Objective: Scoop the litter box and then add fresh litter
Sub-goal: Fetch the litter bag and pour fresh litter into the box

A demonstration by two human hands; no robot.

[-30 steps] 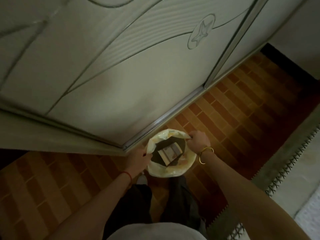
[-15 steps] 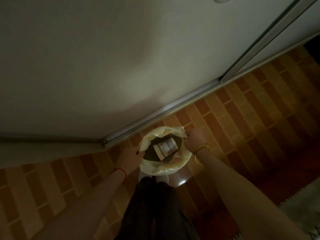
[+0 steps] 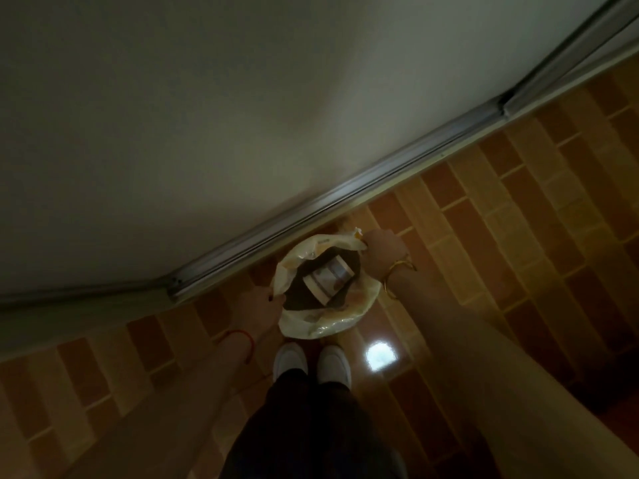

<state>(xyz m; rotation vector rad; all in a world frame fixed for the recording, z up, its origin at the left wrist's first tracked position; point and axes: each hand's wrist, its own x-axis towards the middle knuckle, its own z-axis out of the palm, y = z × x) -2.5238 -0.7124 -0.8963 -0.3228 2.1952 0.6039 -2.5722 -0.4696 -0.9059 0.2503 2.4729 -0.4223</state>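
Gripping opposite rim edges, left hand (image 3: 261, 307) and right hand (image 3: 382, 252) each pinch the pale plastic bag (image 3: 332, 323), mouth spread. Bag sits low above brick-pattern floor (image 3: 518, 202), just beyond white shoes (image 3: 311, 363). Cylindrical container (image 3: 328, 280) lies inside on dark contents.

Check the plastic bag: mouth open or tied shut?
Open. Left hand and right hand hold the plastic bag rim apart; a cup shows inside.
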